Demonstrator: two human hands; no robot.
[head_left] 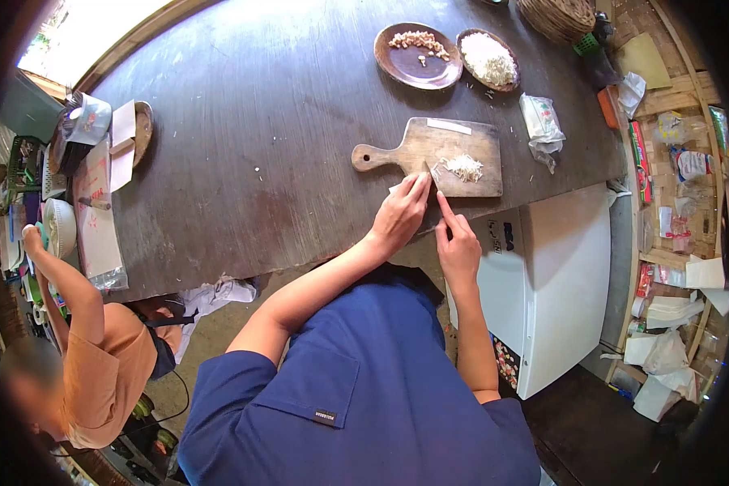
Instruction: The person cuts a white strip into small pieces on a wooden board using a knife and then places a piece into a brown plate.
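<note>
A wooden cutting board (413, 139) with a handle lies near the table's front edge. My left hand (403, 206) has its fingers bunched over the board's front left part, pressing a white piece (394, 188) that is mostly hidden under them. My right hand (459, 245) grips a knife (436, 175), index finger stretched along it; the blade is right at my left fingertips. Just right of the blade sits a small pile of thin white strips (464, 168). A flat white slab (449, 126) lies along the board's far edge.
Behind the board are a brown plate of tan pieces (417, 74) and a bowl of white shreds (488, 61). A plastic-wrapped packet (541, 125) lies to the right. A white box-like appliance (571, 267) stands below the table. Another person (105, 364) is at the left.
</note>
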